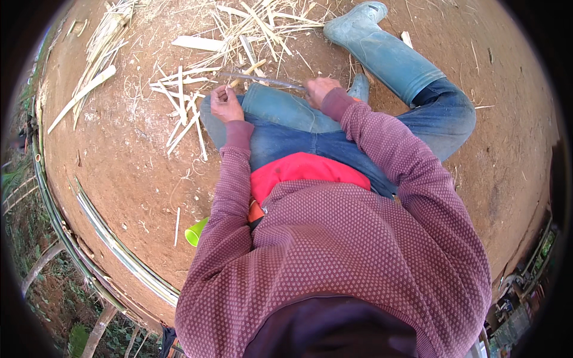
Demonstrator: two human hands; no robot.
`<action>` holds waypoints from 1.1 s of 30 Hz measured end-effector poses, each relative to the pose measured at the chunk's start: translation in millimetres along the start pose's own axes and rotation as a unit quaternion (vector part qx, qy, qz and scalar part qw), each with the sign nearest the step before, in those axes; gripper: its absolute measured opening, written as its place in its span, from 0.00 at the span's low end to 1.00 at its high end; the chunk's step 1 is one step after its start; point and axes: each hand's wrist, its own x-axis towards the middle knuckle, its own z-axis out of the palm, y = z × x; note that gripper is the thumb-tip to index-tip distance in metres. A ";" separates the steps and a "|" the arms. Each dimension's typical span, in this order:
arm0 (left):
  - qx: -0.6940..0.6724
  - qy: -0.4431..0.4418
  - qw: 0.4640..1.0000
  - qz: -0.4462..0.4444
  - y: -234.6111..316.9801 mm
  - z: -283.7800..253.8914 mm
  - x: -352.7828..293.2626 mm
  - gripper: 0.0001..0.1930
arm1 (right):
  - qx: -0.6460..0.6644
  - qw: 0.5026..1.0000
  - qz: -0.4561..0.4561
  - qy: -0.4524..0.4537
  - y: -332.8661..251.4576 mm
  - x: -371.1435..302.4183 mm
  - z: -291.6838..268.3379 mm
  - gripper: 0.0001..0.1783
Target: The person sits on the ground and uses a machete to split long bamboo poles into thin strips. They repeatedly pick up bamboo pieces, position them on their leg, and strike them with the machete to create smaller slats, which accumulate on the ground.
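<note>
My right hand is closed around the grip of a long knife, whose handle is hidden in the fist. Its thin grey blade points left, just past my knees. Beside my left knee, the fingers of my left hand are pinched together. From near those fingertips a pale bamboo strip slants up and to the right, crossing the blade. Where strip and fingers meet is too small to see clearly.
Loose split bamboo litters the brown dirt beyond my knees. A bundle of strips lies at far left. Long bamboo poles run along the left edge. A lime-green cup lies by my left elbow. My right boot stretches out.
</note>
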 end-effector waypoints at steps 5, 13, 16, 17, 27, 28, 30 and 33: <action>-0.025 -0.001 0.999 -0.021 -15.4 1.3 3.4 0.04 | -0.004 0.999 0.036 0.012 13.5 11.0 15.9 0.10; -0.052 0.033 0.998 -0.032 -13.0 6.0 1.9 0.03 | -0.001 0.998 0.054 0.021 19.6 12.2 15.4 0.09; -0.039 0.028 0.998 -0.033 -18.2 2.2 4.4 0.04 | -0.015 0.998 0.047 0.025 12.1 9.7 7.6 0.09; -0.031 0.028 0.999 -0.035 -21.8 1.7 5.1 0.04 | -0.023 0.999 0.033 0.025 9.3 7.8 4.0 0.09; -0.090 0.029 0.993 -0.065 -5.0 9.3 5.4 0.03 | -0.038 0.999 -0.002 -0.025 5.4 6.2 -8.1 0.10; -0.087 0.023 0.994 -0.065 -1.8 7.0 6.1 0.03 | -0.035 0.999 0.021 -0.007 8.7 7.7 0.1 0.10; -0.070 0.024 0.995 -0.071 -1.7 5.4 3.1 0.03 | -0.035 0.997 0.060 0.029 13.9 11.7 2.7 0.10; -0.029 0.031 0.998 -0.041 -9.7 -0.6 4.0 0.03 | -0.057 0.998 -0.003 0.020 3.7 0.7 -13.7 0.10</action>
